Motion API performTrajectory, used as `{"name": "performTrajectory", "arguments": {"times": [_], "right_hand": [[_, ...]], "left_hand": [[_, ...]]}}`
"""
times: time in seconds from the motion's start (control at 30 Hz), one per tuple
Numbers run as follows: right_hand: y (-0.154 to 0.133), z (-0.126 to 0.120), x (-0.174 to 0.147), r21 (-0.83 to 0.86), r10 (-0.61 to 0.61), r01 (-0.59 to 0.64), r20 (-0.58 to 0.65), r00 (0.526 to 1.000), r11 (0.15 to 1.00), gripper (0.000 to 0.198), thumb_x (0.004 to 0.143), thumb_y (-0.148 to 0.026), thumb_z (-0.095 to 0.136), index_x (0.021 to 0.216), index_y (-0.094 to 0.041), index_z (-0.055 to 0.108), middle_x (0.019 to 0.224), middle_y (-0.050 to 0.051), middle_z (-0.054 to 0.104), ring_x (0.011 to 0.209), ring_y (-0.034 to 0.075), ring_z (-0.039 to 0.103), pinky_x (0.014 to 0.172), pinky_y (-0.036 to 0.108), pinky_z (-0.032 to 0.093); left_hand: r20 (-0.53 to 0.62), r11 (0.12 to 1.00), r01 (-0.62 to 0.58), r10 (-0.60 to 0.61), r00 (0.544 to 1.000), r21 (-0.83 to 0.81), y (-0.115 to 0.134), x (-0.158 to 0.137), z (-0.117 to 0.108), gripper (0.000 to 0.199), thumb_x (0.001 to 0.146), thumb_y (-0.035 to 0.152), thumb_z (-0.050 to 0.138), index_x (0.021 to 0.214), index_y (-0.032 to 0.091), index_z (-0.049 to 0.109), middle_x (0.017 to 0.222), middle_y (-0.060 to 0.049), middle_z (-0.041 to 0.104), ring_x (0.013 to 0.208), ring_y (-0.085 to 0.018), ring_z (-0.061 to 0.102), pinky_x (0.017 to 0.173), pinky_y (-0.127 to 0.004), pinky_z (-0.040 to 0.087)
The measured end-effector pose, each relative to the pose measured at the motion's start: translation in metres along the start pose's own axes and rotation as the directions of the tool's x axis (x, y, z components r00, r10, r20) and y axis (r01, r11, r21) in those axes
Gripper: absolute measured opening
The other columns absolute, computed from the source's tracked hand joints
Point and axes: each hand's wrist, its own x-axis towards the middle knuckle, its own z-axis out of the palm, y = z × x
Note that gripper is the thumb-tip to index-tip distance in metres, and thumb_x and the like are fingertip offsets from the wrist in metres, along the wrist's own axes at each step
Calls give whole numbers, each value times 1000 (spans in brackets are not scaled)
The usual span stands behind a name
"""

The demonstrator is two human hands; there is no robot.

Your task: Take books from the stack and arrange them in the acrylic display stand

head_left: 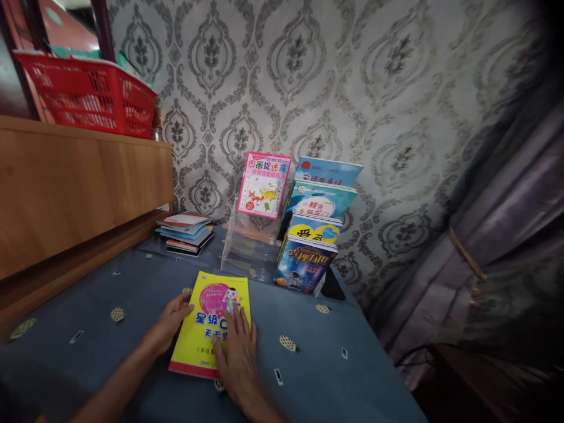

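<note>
- Head view: thin yellow paperback children's book lies flat on the blue patterned tablecloth, near the front edge, well short of the clear acrylic tiered book stand.
- Left hand: fingers curled against the book's left edge, touching, not clamped round it.
- Right hand: palm down, fingers spread flat on the cover's lower right; pressing, no pinch.
- To do it well, I'd judge: get the left fingertips under the edge while the right palm stops the book sliding; the cover is thin, so support it along the edge, don't bend a corner.
- Hard to make out: right hand covers part of the title; whether the left thumb is under the cover, can't tell.
- Stand's clear tiers barely read; its pink picture book and the blue books beside it are legible only as covers.
</note>
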Motion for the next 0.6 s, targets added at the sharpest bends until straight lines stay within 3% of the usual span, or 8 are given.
{"name": "performTrajectory", "arguments": {"times": [0.1,0.27,0.33,0.43,0.53,0.6], "right_hand": [[6,9,-1,51,25,-22,-71,997,998,54,100,-35,45,151,-20,40,161,20,34,149,40,28,114,71,31],[15,21,3,353,251,-150,-261,932,923,60,103,-42,37,156,-16,29,161,20,32,151,35,27,116,61,35],[15,18,8,550,404,-221,-238,883,806,66,100,-54,39,154,-15,34,160,18,36,150,32,30,117,53,36],[9,4,15,796,613,-303,-106,783,524,77,88,-73,49,141,-17,53,150,14,52,141,31,46,109,41,45],[-5,-19,21,911,700,-332,70,710,245,73,77,-81,54,109,-17,68,117,14,73,107,32,69,82,38,58],[-14,-36,26,937,697,-303,102,710,172,67,77,-83,52,87,-19,66,89,9,75,80,28,71,66,36,57]], "left_hand": [[148,972,173,-150,978,-160,14,-6,8,65,68,39,77,124,15,56,97,-13,76,87,-32,76,82,-45,60],[259,931,153,-67,964,-331,34,-24,19,68,69,36,83,128,17,56,105,-12,76,96,-32,74,86,-44,60],[270,913,144,-38,962,-383,40,-32,24,69,69,34,86,129,18,56,108,-12,76,99,-31,74,85,-40,60],[321,886,143,7,947,-441,44,-39,29,67,69,29,88,128,18,58,109,-12,76,99,-29,74,84,-36,59],[381,865,156,43,924,-476,46,-39,30,56,72,24,86,123,18,64,107,-11,76,94,-27,74,83,-34,58],[406,876,161,42,913,-455,50,-36,30,45,73,23,83,116,18,69,102,-10,77,88,-25,74,81,-33,57]]}}
